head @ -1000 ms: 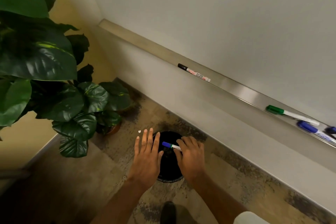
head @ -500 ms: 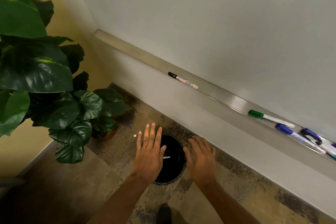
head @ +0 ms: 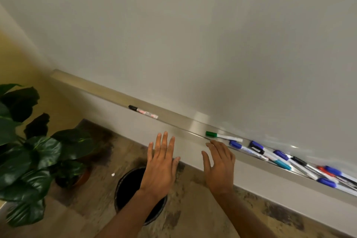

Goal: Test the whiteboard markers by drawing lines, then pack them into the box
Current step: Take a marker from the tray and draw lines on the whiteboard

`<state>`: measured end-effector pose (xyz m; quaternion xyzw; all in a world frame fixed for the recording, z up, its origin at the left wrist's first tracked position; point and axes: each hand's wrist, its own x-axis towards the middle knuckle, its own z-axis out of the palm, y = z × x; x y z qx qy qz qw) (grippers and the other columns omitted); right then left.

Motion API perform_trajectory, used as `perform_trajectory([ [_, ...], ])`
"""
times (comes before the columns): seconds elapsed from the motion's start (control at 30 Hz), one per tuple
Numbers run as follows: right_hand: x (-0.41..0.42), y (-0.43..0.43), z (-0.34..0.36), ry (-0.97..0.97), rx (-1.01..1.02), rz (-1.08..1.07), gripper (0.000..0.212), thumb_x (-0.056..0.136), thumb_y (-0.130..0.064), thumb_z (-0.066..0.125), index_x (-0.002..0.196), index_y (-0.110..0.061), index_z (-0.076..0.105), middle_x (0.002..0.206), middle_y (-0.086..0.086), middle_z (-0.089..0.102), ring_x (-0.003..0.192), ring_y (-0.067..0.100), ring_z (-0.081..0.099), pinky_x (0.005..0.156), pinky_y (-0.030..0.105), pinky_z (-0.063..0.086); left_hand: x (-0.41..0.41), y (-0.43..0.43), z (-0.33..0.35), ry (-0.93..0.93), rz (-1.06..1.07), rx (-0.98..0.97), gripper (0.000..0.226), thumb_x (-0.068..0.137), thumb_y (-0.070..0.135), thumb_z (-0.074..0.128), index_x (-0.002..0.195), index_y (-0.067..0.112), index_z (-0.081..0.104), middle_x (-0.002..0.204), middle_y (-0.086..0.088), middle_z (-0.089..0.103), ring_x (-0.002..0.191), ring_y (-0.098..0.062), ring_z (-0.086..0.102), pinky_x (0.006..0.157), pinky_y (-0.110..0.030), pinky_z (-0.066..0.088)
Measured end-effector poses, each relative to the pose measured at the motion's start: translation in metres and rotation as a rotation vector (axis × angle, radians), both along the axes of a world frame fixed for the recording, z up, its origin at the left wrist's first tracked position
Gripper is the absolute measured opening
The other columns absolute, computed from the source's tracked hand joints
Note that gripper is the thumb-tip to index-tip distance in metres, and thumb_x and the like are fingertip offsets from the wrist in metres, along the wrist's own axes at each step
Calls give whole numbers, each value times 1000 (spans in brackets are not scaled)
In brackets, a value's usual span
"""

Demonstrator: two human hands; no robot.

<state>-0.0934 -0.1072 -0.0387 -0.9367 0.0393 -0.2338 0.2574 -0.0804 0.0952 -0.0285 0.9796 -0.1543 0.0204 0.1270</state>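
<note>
Whiteboard [head: 193, 35] above marker tray [head: 189, 127], left hand [head: 161, 168] and right hand [head: 220, 168] both spread, empty, over black bin [head: 129, 185]

whiteboard [head: 193, 35]: smooth, faintly glossy white surface, soft glare low on the right.
marker tray [head: 195, 124]: brushed metal, satin sheen, bright reflection patch.
markers [head: 280, 155]: smooth plastic barrels, glossy coloured caps.
black-capped marker [head: 143, 112]: plastic barrel, printed label.
floor [head: 193, 216]: matt, mottled brown, worn-looking.
bin [head: 127, 185]: dark, dull interior; material cannot be told.
plant leaves [head: 44, 150]: glossy, waxy green.
side wall [head: 19, 67]: matt yellow paint.
</note>
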Motion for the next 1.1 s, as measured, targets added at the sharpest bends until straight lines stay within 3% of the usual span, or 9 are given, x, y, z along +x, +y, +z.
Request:
perform_trajectory([
  [0.23, 23, -49, 11, 28, -31, -19, 32, 95, -28, 56, 124, -15, 63, 133, 3, 60, 130, 23, 48, 110, 40, 32, 25, -55, 11, -13, -52, 22, 64, 110, 49, 14, 164, 14, 11, 171, -12, 0, 158, -26, -7, 125, -50, 1],
  [0.43, 45, -60, 4, 110, -57, 12, 39, 99, -32, 41, 125, -14, 63, 136, 5, 59, 130, 26, 50, 107, 49, 40, 42, -83, 8, 23, -48, 46, 73, 107, 63, 10, 164, 17, 3, 171, -9, -6, 157, -20, -16, 125, -47, -5],
  [0.5, 53, -64, -1, 130, -78, 31, 31, 97, -23, 55, 124, -12, 64, 132, 7, 61, 127, 27, 53, 106, 48, 43, 46, -88, 7, 43, -45, 58, 75, 105, 66, 5, 163, 19, -3, 171, -7, -12, 156, -19, -20, 125, -47, -7],
  [0.6, 63, -67, -5, 202, -71, 69, 43, 80, -5, 76, 122, -10, 66, 124, 9, 66, 119, 29, 59, 101, 47, 49, 49, -94, 6, 66, -41, 42, 78, 102, 69, -2, 163, 20, -6, 170, -7, -14, 155, -19, -22, 125, -48, -7],
  [0.83, 74, -70, -18, 263, -121, 82, 48, 69, -5, 85, 114, -14, 70, 114, 6, 71, 109, 26, 65, 98, 45, 51, 54, -99, 4, 83, -38, -2, 79, 97, 70, -12, 162, 24, -11, 169, -2, -20, 153, -15, -27, 125, -45, -10],
  [0.97, 77, -69, -23, 232, -115, 102, 47, 70, -4, 84, 114, -15, 70, 113, 6, 70, 108, 27, 64, 97, 43, 52, 57, -98, 2, 39, -45, -33, 72, 104, 64, 0, 163, 23, -4, 171, -1, -12, 155, -14, -21, 126, -43, -8],
  [1.1, 77, -64, -6, 92, -42, 127, 42, 74, -4, 82, 113, -11, 70, 112, 8, 70, 106, 27, 66, 99, 42, 50, 62, -96, 12, -38, -16, -281, 62, 109, 51, 27, 162, 19, 19, 170, 2, 12, 158, -10, -3, 128, -37, 2],
])
